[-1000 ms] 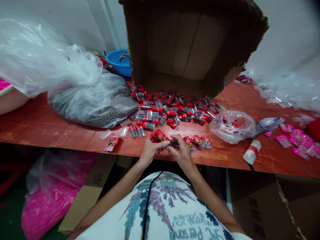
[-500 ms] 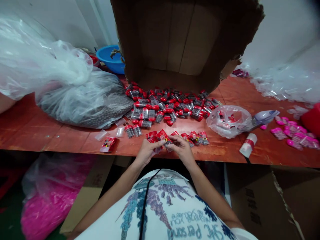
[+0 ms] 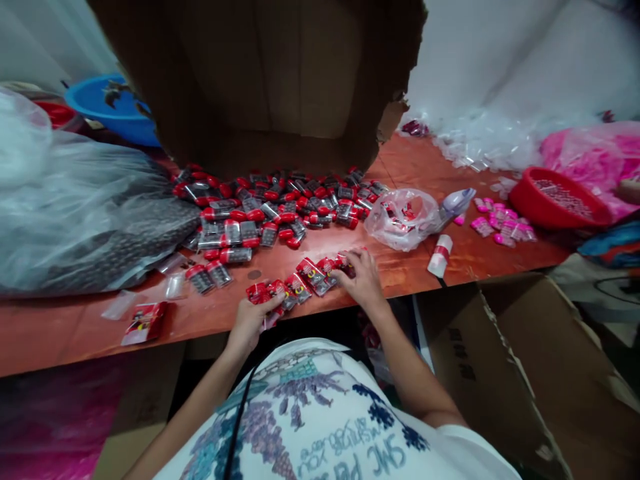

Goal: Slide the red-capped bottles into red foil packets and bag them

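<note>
At the table's front edge my left hand [image 3: 253,319] is closed on a small bunch of red printed packets [image 3: 267,295]. My right hand [image 3: 361,277] reaches forward onto a row of the same red packets [image 3: 315,273] lying on the red-brown table [image 3: 410,273], fingers curled over the right end of the row; what the fingers grip is hidden. Behind the row lies a heap of small clear tubes with red caps [image 3: 270,207].
A torn cardboard box [image 3: 260,73] stands open behind the heap. A large plastic bag of dark beads [image 3: 85,213] fills the left. A small clear bag [image 3: 403,217], a white roll [image 3: 440,257], pink tubes [image 3: 500,223], a red basket [image 3: 555,200] and a blue bowl [image 3: 107,107] are around. Another carton [image 3: 525,373] sits below right.
The view has swung right. My hands have parted: the right one went forward onto the row of packets, while the left stays at the table edge with its packets.
</note>
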